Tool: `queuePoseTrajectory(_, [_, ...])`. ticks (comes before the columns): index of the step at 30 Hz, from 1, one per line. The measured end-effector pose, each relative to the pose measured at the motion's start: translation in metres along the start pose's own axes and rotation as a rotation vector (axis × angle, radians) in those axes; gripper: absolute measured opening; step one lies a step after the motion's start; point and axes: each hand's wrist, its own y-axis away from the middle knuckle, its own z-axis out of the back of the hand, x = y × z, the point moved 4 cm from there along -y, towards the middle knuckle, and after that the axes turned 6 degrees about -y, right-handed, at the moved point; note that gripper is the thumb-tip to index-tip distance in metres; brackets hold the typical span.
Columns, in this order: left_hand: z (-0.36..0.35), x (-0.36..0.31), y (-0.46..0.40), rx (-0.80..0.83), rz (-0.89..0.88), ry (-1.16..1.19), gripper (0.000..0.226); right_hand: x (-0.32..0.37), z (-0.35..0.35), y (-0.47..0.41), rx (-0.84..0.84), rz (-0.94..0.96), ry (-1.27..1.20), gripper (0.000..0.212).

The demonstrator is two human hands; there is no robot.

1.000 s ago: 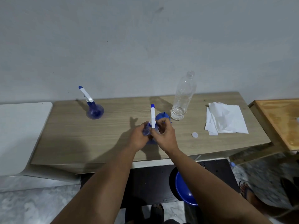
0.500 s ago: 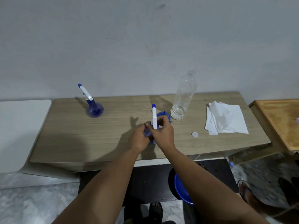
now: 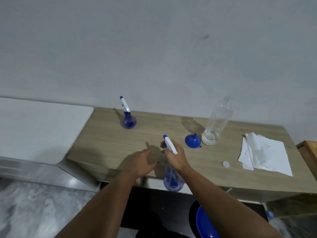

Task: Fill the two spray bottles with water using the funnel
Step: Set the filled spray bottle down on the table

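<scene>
Over the wooden table (image 3: 106, 141), right hand (image 3: 175, 158) grips a spray bottle (image 3: 173, 179).

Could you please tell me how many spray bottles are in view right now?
2. One spray bottle stands at the back left of the table; the other is held up off the near edge by the right hand. None seems hidden.
</scene>
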Motion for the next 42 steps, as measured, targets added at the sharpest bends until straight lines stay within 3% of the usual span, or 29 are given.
queuePoseTrajectory(4, [0.014,0.038,0.009,-0.149,0.108,-0.105,0.062,-0.010,-0.036,0.007,0.166,-0.090,0.174,0.016])
queuePoseTrajectory(7, [0.017,0.055,0.019,-0.218,0.147,-0.133,0.066,-0.015,-0.053,0.014,0.262,-0.120,0.266,0.024])
queuePoseTrajectory(9, [0.018,0.060,0.025,-0.254,0.163,-0.121,0.067,-0.018,-0.060,0.019,0.299,-0.142,0.302,0.012])
queuePoseTrajectory(14, [0.016,0.066,0.035,-0.280,0.213,-0.138,0.069,-0.019,-0.068,0.024,0.251,-0.169,0.362,0.032])
queuePoseTrajectory(19, [0.017,0.071,0.047,-0.316,0.258,-0.096,0.071,-0.017,-0.071,0.026,0.247,-0.171,0.392,0.037])
queuePoseTrajectory(24, [0.020,0.072,0.054,-0.329,0.291,-0.069,0.072,-0.015,-0.073,0.027,0.273,-0.121,0.385,0.036])
queuePoseTrajectory(32, [0.022,0.072,0.057,-0.335,0.306,-0.055,0.073,-0.012,-0.075,0.027,0.321,-0.214,0.473,0.036])
queuePoseTrajectory(42, [0.024,0.076,0.053,-0.310,0.343,-0.046,0.072,-0.010,-0.073,0.016,0.285,-0.207,0.443,0.036])
